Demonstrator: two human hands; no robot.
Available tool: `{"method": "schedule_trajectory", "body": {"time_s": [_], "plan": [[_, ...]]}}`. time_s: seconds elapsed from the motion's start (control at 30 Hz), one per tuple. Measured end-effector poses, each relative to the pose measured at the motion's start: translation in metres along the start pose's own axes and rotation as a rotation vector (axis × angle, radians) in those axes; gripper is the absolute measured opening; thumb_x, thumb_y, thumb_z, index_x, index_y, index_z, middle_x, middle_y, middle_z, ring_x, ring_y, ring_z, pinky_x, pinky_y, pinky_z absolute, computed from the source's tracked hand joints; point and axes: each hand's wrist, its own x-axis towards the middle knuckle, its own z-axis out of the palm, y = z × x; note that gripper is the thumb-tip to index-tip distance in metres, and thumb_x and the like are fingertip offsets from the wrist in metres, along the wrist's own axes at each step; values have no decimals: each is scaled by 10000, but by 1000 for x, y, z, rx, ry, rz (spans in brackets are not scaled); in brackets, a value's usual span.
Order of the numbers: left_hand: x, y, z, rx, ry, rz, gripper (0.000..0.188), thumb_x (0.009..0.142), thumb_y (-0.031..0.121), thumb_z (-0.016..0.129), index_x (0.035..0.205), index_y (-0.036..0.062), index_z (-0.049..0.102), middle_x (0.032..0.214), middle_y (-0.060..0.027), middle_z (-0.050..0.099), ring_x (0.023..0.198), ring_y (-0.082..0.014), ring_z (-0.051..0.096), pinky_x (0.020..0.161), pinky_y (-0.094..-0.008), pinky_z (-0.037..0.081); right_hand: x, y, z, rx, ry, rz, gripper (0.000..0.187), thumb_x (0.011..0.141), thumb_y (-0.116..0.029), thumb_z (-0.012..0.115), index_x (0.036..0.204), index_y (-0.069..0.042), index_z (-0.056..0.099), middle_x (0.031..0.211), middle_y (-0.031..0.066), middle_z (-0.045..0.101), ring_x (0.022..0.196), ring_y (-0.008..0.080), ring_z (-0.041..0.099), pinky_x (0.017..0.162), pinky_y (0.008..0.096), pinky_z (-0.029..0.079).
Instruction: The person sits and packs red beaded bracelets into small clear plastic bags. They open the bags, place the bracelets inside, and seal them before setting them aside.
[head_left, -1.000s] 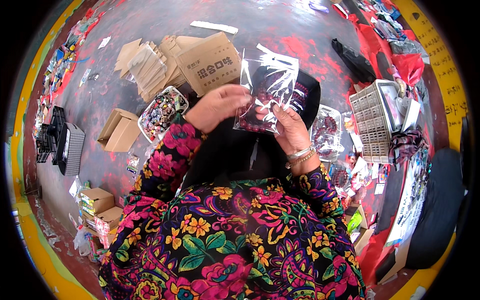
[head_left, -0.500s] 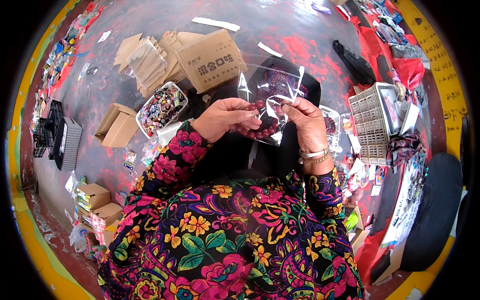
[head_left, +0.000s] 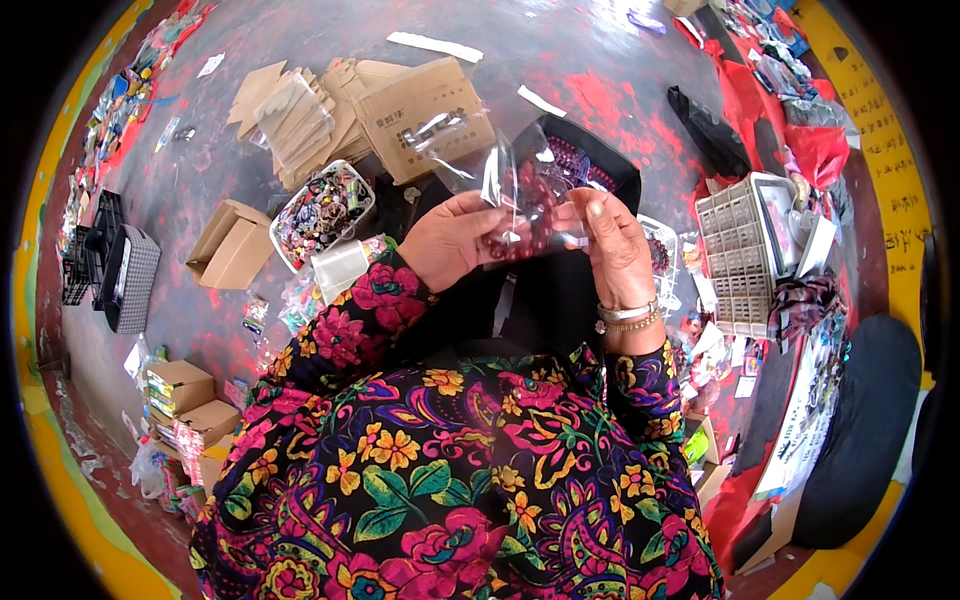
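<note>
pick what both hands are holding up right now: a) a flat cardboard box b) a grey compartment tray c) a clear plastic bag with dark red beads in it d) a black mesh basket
c: the left hand and right hand pinch a clear plastic bag between them, dark red beads showing through it.

Left hand (head_left: 452,238), right hand (head_left: 615,245) pinch clear bead bag (head_left: 520,195).
</note>
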Motion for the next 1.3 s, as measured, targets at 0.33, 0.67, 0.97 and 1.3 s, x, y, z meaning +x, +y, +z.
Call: {"method": "schedule_trajectory", "body": {"time_s": [0.33,0.67,0.97,1.3], "plan": [[9,-19,13,-56,-83,174,243,881,40,494,1122,26,522,1152,-117,548,1071,-249,534,955,-396,413,2,28,27,187,40,-135,225,886,-168,556,1023,8,589,943,73,638,843,134,590,773,254,448],[-6,22,-11,-127,-432,138,764,832,396,550,1391,40,169,1390,-242,269,1296,-359,273,1041,-478,260,-14,-29,11,-87,47,-245,259,918,-140,493,1122,12,539,874,105,633,779,164,605,750,274,471],[-8,13,-12,-94,-246,-31,391,914,217,478,1239,3,443,1251,-193,481,1123,-320,507,953,-458,402,-11,-47,26,-352,21,-130,352,931,-283,479,1117,2,568,872,79,635,766,114,584,699,219,434],[-13,13,1,-130,-366,-53,491,936,261,423,1351,48,269,1287,-224,430,1173,-378,449,948,-502,395,-13,-74,27,-555,88,-239,321,948,-250,436,1083,0,585,862,71,644,728,75,591,527,170,397]]}}
